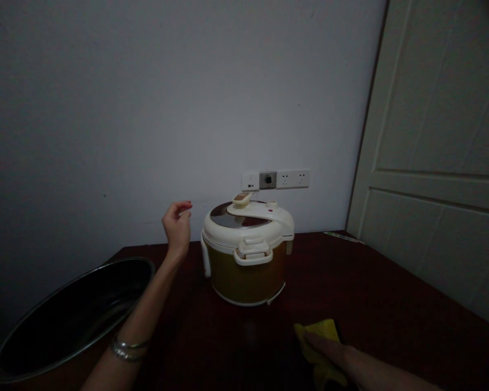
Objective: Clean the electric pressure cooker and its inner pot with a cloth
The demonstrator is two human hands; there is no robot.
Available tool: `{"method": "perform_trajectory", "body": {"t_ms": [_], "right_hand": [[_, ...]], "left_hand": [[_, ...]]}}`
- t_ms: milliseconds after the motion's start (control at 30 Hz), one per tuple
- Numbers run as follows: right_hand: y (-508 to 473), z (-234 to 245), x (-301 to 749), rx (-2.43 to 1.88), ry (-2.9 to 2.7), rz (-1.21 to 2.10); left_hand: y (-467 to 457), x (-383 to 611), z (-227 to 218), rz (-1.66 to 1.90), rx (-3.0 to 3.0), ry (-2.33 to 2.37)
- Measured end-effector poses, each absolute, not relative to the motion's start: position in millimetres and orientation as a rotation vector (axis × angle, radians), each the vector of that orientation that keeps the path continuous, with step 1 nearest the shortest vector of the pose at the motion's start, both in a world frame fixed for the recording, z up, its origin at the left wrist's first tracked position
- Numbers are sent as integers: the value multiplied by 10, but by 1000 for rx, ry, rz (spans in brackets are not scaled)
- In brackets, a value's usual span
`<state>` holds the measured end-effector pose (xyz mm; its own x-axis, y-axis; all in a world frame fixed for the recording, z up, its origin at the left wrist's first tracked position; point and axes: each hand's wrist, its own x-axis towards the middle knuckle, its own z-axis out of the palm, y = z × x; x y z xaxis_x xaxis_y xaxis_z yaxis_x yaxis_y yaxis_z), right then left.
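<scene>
An electric pressure cooker [248,271] with a white lid and an olive-gold body stands on the dark red table, its lid on. To its left, my left hand [177,225] is raised, with the fingers curled in towards the thumb and nothing seen between them. That wrist wears silvery bangles. Low on the right, my right hand [328,347] presses a yellow cloth [324,328] against the tabletop. Part of the cloth is bunched under the fingers, and the palm side is hidden.
At the left, a large dark oval basin or pot [77,309] with a shiny rim lies beside my left forearm. Wall sockets [293,178] sit behind the cooker. A pale panelled door [436,163] borders the right side, and a thin strip [344,237] lies at the table's back edge.
</scene>
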<state>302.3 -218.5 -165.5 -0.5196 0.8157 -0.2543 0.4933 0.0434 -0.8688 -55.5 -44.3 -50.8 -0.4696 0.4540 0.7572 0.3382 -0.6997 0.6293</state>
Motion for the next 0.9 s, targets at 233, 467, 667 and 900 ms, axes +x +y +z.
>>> {"method": "perform_trajectory", "body": {"t_ms": [233, 467, 667, 900], "right_hand": [[-1950, -1360, 2821, -1224, -1723, 1532], [-1757, -1308, 2321, -908, -1091, 1877], [-1600, -1287, 2102, -789, -870, 1996], [-1495, -1208, 1991, -778, -766, 2000]], "left_hand": [[91, -270, 373, 2149, 1872, 1291], [891, -275, 512, 1000, 1898, 1624], [1229, -327, 195, 599, 1813, 1656], [1485, -68, 28, 464, 1785, 1536]]}}
